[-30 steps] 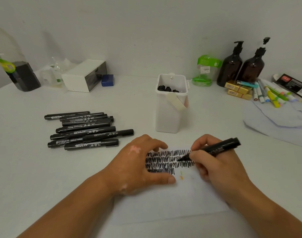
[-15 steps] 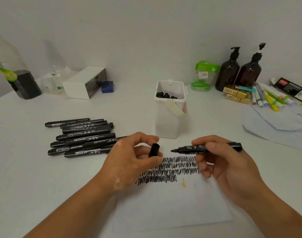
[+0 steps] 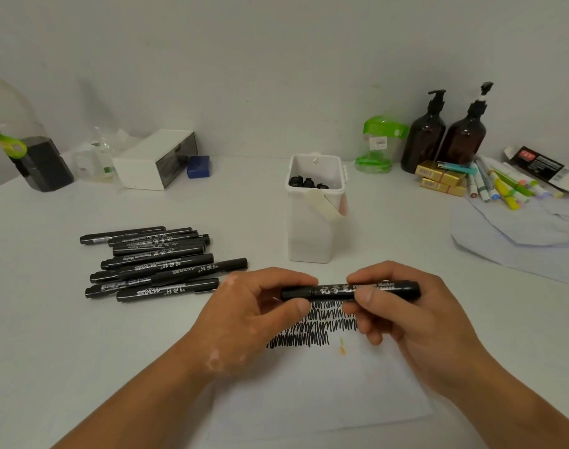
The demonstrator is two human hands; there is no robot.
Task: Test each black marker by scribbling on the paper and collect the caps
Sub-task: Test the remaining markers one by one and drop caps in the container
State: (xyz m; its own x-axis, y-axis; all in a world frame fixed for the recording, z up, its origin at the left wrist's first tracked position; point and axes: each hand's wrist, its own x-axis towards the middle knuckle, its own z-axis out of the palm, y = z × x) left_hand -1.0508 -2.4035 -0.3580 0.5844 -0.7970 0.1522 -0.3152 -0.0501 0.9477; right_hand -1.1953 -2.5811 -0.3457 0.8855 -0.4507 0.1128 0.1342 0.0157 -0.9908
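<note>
A black marker (image 3: 331, 290) lies level between both hands, above the white paper (image 3: 312, 393) with its black scribbles (image 3: 312, 325). My right hand (image 3: 406, 322) grips the barrel. My left hand (image 3: 254, 306) pinches the black cap (image 3: 296, 292) at the marker's left end, and the cap covers the tip. Several black markers (image 3: 153, 264) lie in a pile to the left. A white container (image 3: 315, 228) behind the hands holds several black caps (image 3: 307, 183).
At the back left stand a bottle (image 3: 20, 147) of dark liquid and a white box (image 3: 156, 160) with a blue block (image 3: 198, 166). At the back right are two brown pump bottles (image 3: 445, 137), a green jar (image 3: 378, 147), coloured pens (image 3: 503, 186) and crumpled paper (image 3: 519, 238).
My right hand lifted the marker off the paper after scribbling. My left hand left the paper holding the cap and brought it onto the marker's tip.
</note>
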